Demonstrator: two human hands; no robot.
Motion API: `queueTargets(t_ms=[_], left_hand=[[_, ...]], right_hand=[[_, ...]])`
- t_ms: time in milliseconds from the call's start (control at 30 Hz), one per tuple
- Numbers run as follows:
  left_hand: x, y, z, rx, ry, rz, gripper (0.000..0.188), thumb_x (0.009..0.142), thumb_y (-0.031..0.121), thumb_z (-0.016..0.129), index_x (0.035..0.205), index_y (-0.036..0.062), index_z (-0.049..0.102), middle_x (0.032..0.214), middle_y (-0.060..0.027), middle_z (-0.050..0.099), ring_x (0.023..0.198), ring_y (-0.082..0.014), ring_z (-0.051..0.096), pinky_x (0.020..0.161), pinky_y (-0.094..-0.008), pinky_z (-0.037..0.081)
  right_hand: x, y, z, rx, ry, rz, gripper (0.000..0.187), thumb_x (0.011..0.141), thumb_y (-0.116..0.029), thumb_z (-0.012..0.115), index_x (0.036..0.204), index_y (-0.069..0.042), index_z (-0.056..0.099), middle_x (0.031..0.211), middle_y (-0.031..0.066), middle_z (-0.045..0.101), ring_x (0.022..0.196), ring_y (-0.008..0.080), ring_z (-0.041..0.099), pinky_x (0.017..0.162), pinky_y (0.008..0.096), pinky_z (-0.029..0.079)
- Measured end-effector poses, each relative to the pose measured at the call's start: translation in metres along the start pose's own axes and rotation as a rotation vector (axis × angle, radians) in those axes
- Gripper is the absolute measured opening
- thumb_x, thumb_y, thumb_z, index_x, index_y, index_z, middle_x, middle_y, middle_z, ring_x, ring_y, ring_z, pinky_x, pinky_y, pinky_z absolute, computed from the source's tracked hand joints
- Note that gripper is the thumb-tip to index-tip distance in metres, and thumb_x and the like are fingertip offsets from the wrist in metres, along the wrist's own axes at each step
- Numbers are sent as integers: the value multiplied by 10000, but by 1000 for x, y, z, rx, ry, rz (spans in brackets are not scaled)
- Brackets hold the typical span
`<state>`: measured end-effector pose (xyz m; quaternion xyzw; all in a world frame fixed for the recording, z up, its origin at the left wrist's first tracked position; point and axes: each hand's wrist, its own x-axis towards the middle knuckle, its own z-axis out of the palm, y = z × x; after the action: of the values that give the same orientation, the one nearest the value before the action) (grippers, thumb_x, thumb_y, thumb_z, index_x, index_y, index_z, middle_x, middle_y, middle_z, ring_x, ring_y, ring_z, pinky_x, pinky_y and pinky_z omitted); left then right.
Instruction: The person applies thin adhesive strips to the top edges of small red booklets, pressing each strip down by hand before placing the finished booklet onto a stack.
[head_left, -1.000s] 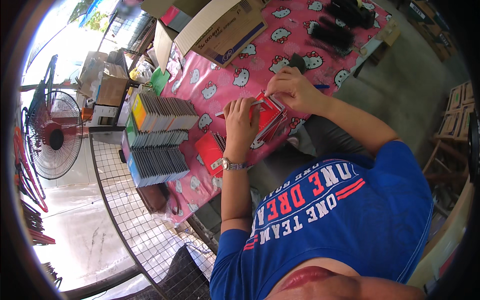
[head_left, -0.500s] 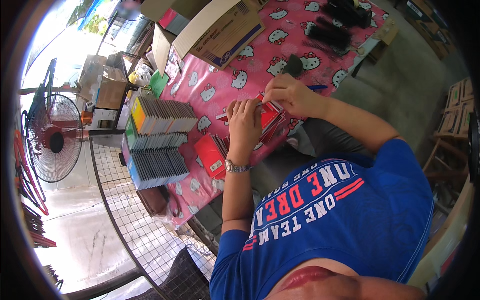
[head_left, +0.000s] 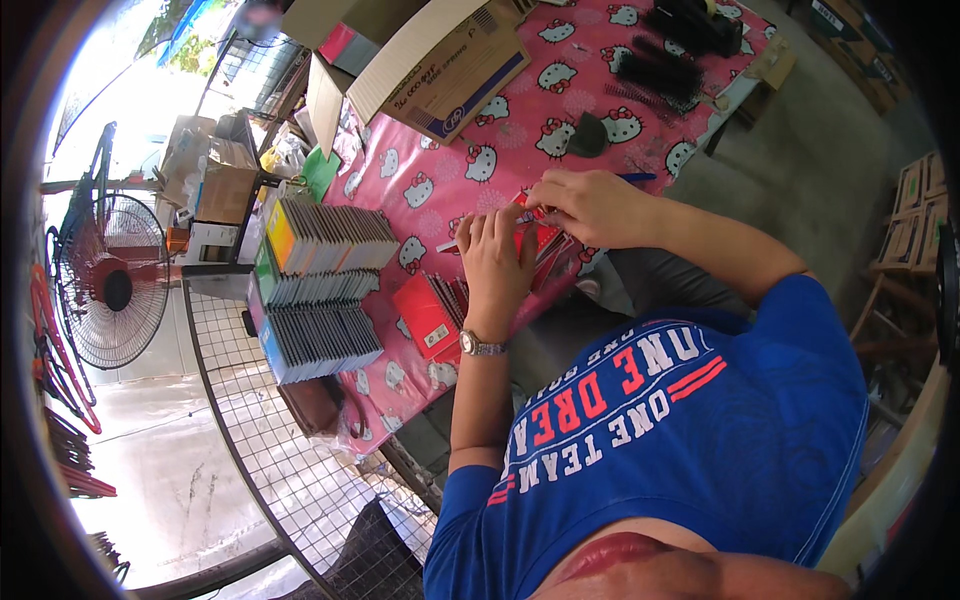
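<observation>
A red notebook point(head_left: 541, 238) lies at the near edge of the table, over other red notebooks. My left hand point(head_left: 494, 258), with a wristwatch, rests over it, fingers bent down and thumb on the near side, gripping it. My right hand point(head_left: 598, 208) is closed in a pinch at the notebook's far edge; whatever is between those fingertips is hidden. Beside my left wrist sits a small stack of red spiral notebooks point(head_left: 428, 318). Beyond my right hand lie a dark grey piece point(head_left: 588, 136) and a blue pen-like object point(head_left: 637, 177).
Rows of stacked spiral notebooks point(head_left: 322, 290) stand at the table's left. An open cardboard box point(head_left: 465, 85) is at the back, and black wire coils point(head_left: 660, 75) lie at the far right on the pink patterned tablecloth point(head_left: 500, 165). A fan point(head_left: 115, 285) stands left.
My right hand has turned and lowered slightly, its fingertips still at the notebook's far edge. My left hand has shifted slightly right and down in the picture.
</observation>
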<state>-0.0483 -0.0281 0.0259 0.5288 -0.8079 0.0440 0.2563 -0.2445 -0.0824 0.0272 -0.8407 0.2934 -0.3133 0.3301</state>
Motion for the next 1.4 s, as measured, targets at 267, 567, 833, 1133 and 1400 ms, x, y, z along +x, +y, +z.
queueTargets(t_ms=[267, 567, 833, 1133, 1400], left_hand=[[8, -11, 1, -75, -66, -54, 192, 869, 123, 651, 1040, 47, 604, 959, -110, 642, 944, -301, 590, 908, -415, 394], [6, -9, -2, -65, -75, -57, 200, 877, 133, 644, 1051, 39, 615, 968, -110, 650, 958, -298, 594, 921, -411, 386], [9, -13, -1, -115, -80, -62, 170, 864, 104, 635, 1026, 61, 603, 934, -108, 650, 918, -300, 595, 920, -425, 391], [6, -6, -4, -81, -57, -64, 196, 879, 112, 636, 1062, 49, 612, 969, -106, 656, 955, -293, 601, 929, -403, 386], [5, -12, -3, -122, -105, -90, 169, 886, 106, 630, 1041, 41, 613, 976, -120, 654, 972, -303, 599, 919, -412, 390]], right_hand=[[14, 15, -4, -10, 119, -217, 237, 799, 30, 607, 993, -80, 690, 927, 66, 647, 935, 275, 577, 886, 387, 440], [15, 25, -2, 431, -196, 184, 267, 814, 30, 620, 1059, -56, 683, 942, 71, 655, 940, 265, 604, 828, 370, 488], [12, 31, 2, 64, 141, -299, 237, 815, 11, 642, 1038, -60, 678, 939, 69, 650, 935, 262, 598, 828, 368, 484], [10, 19, -1, 340, -84, 46, 232, 886, -82, 642, 1116, -54, 639, 969, 90, 650, 956, 270, 579, 834, 369, 476], [9, 26, 2, 24, 98, -235, 246, 771, -7, 685, 1009, -67, 675, 970, 72, 655, 977, 276, 578, 883, 385, 455]])
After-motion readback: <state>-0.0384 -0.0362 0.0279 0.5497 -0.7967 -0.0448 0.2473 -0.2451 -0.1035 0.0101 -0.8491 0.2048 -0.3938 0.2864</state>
